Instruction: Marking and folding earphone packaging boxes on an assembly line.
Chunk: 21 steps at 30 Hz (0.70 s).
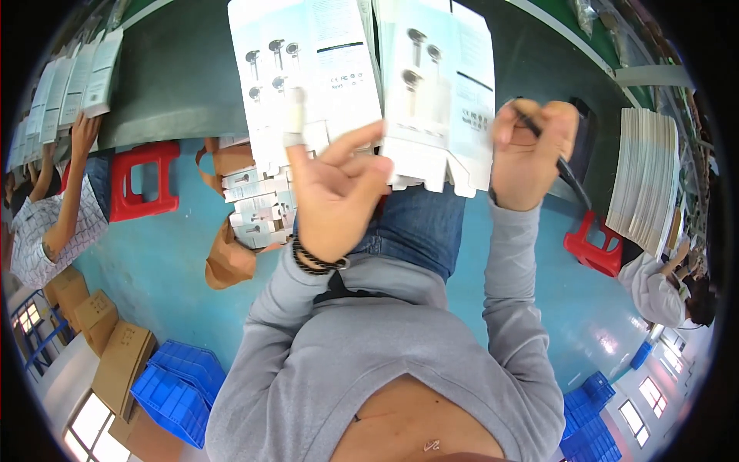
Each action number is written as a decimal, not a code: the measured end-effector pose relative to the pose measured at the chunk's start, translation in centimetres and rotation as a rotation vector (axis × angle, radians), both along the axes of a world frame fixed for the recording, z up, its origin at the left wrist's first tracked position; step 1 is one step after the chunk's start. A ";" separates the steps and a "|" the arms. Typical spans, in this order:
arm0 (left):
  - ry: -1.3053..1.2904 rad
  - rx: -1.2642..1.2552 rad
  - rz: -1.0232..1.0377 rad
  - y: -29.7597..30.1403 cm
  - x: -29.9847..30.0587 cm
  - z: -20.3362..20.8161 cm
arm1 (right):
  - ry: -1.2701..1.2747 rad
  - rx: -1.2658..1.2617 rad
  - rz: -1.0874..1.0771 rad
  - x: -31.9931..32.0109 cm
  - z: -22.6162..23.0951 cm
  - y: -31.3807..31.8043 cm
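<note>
Two piles of flat, unfolded printed cartons lie side by side before me, a left pile (323, 69) and a right pile (439, 85). They are white and pale blue with pictures of a small device. My left hand (331, 189) is over the near edge of the left pile, fingers apart, with a white cover on the index finger. Its thumb and middle finger reach the edge of the right pile. Beside that pile my right hand (533, 154) is closed round a slim black pen-like tool (571, 181). Motion blurs this hand.
Below the table edge stands an open brown carton (231, 258) with folded small boxes. Flat cartons are stacked at right (643, 181) and left (81, 77), where another person's hand (85, 131) touches them. Red stools (146, 181) and blue crates (177, 389) stand on the floor.
</note>
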<state>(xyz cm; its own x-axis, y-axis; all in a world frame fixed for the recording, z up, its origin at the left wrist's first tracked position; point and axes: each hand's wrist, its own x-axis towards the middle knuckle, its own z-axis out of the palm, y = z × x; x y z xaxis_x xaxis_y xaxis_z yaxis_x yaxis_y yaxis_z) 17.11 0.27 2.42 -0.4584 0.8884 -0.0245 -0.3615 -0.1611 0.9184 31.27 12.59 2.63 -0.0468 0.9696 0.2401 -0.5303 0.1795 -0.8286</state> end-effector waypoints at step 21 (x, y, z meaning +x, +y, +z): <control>0.631 -0.226 -0.187 -1.4 -1.1 -1.1 | -0.909 0.318 0.161 -2.6 -3.3 -1.6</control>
<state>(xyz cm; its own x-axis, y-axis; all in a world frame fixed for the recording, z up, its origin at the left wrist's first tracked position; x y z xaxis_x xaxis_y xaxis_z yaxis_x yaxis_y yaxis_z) 16.06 -1.13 1.32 -0.2854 0.9584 0.0025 0.2497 0.0718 0.9656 28.69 11.00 -0.65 -0.4699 0.8314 0.2966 0.2488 0.4471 -0.8592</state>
